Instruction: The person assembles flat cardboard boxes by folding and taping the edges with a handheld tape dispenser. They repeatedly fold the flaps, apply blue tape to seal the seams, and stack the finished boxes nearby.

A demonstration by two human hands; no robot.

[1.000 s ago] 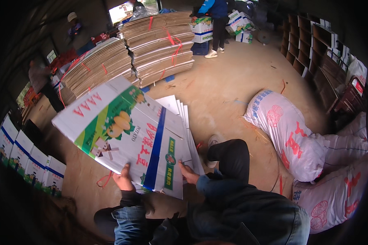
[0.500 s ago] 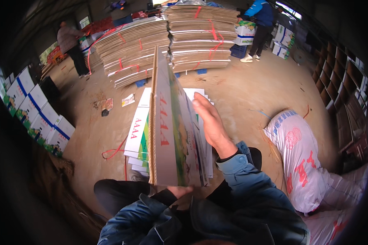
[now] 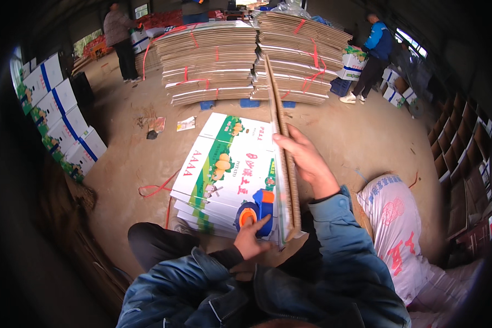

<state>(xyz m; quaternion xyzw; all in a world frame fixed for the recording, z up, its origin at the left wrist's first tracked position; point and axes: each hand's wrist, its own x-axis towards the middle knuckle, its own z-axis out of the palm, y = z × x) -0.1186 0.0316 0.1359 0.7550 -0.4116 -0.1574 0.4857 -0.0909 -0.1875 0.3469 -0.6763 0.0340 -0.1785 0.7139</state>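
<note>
My right hand (image 3: 309, 164) grips a folded-flat cardboard carton (image 3: 283, 158), thumb on its near-left face and the fingers hidden behind it. The carton stands on edge, almost end-on to me. My left hand (image 3: 250, 240) is at a blue and orange tape dispenser (image 3: 264, 212), with thumb and finger around its lower end. Beneath the dispenser lies a stack of flat white-and-green printed cartons (image 3: 202, 164) on the floor, between my knees. Part of the stack's right side is hidden by the upright carton.
Tall piles of flat cardboard (image 3: 213, 65) stand ahead. A printed white sack (image 3: 391, 229) lies at my right, and packed cartons (image 3: 65, 120) are stacked at left. Open carton compartments (image 3: 459, 131) line the far right. Two people (image 3: 123, 44) (image 3: 373, 54) work beyond. Red strapping (image 3: 158, 188) trails nearby.
The upright carton has swung to the right, uncovering the stack and the tape dispenser. My left hand has come from the carton's lower edge to the dispenser. My right hand now grips the carton.
</note>
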